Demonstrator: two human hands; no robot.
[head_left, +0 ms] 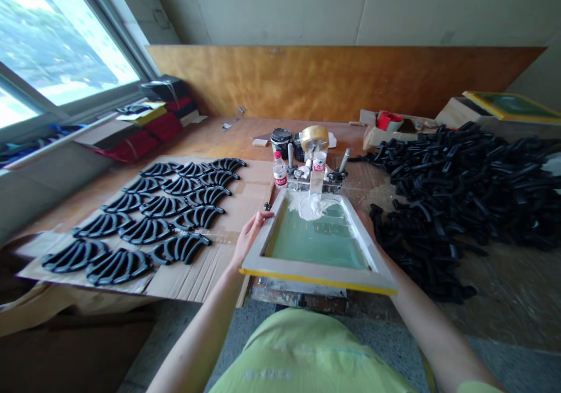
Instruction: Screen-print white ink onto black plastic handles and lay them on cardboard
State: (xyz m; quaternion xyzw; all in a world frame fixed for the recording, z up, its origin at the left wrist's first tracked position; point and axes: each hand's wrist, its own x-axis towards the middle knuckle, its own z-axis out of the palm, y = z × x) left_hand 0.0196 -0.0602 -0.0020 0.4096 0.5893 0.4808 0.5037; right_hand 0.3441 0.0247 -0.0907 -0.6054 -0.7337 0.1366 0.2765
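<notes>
A screen printing frame (318, 272) with a green mesh is in front of me, its near edge raised above the worktable and lined with yellow. White ink (312, 207) lies on the far end of the mesh. My left hand (252, 232) is closed on the frame's left side. At the right side, my right hand (367, 225) grips the opposite rail, its fingers mostly hidden. A metal clamp (339, 177) joins the frame's far end. Under the near edge, part of a stained printing base (302, 294) shows.
On cardboard (249, 188) at left, several black fan-shaped parts (158, 207) lie in rows. A big heap of black pieces (477, 188) covers the right side. Behind the frame stand a red-capped bottle (280, 170), a dark ink tub (281, 142) and a tape roll (314, 138).
</notes>
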